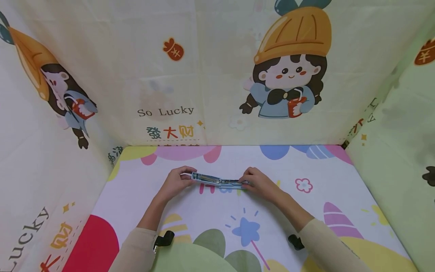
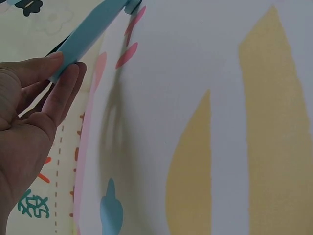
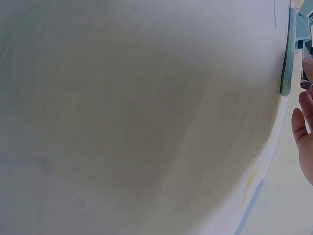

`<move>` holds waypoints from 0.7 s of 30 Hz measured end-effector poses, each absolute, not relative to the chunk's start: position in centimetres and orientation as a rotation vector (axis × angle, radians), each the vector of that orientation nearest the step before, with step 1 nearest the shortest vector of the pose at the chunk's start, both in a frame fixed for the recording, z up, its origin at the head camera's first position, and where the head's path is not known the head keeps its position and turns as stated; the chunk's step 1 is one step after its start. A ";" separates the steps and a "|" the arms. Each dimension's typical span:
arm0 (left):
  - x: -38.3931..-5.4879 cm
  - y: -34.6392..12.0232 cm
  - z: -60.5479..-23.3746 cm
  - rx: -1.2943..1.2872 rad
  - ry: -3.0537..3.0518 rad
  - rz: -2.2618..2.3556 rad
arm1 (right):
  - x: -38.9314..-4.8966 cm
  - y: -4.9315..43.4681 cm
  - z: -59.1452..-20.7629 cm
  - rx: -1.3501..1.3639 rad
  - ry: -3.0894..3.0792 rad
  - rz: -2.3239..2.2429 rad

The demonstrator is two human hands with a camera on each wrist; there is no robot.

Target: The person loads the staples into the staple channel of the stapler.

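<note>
A slim light-blue hinged case (image 1: pixel 205 179) lies opened out between my hands, above the patterned cloth, with shiny slender pieces inside. My left hand (image 1: pixel 177 180) pinches its left end; in the left wrist view, thumb and fingers grip the pale-blue shell (image 2: pixel 90 32). At the other end is my right hand (image 1: pixel 261 184), fingers bent over the case. At the right wrist view's edge, its fingertips hold a small metal tool (image 3: pixel 305 84), partly cut off, beside the case's blue shell (image 3: pixel 287 63). I cannot tell whether the tool is free of the case.
A white cloth (image 1: pixel 278 211) with colourful prints covers the table. Cream printed hangings form a back wall (image 1: pixel 217 75), a left side (image 1: pixel 44 158) and a right side (image 1: pixel 401 151). Black camera mounts (image 1: pixel 165 238) sit by both sleeves.
</note>
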State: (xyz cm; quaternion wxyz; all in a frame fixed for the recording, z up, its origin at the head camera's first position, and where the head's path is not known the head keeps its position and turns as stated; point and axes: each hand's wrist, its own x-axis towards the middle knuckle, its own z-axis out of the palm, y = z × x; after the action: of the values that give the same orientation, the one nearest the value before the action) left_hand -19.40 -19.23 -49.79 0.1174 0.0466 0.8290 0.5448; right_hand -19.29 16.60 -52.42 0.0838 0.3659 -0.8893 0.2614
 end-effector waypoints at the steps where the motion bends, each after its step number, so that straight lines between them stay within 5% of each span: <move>1: -19.4 -19.2 -49.8 0.137 2.426 1.596 | -19.3 16.6 -52.4 1.086 -2.662 0.783; 21: -19.2 -19.3 -49.6 0.150 2.445 1.584 | -19.2 17.3 -51.2 0.905 -2.849 0.945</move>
State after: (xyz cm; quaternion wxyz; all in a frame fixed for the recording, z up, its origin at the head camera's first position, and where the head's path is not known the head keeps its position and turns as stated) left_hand -19.15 -19.29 -49.64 0.1122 0.0510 0.8328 0.5396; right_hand -19.20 17.34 -51.21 0.0032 0.2886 -0.9088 0.3013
